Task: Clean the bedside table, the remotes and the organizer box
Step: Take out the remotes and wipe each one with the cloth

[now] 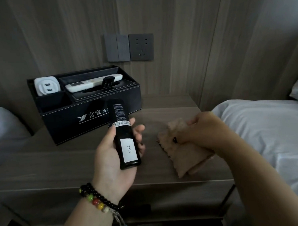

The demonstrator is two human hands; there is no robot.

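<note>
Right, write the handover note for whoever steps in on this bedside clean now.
Left hand holds the black remote, label side up, above the bedside table. Right hand grips the cloth on the tabletop. The white remote and a small black remote lie on the organizer box at the back left. What has been wiped cannot be told; next, probably wipe the held remote, then the rest.

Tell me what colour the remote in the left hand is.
Black remote, with white labels on its back; seen in the head view.
</note>
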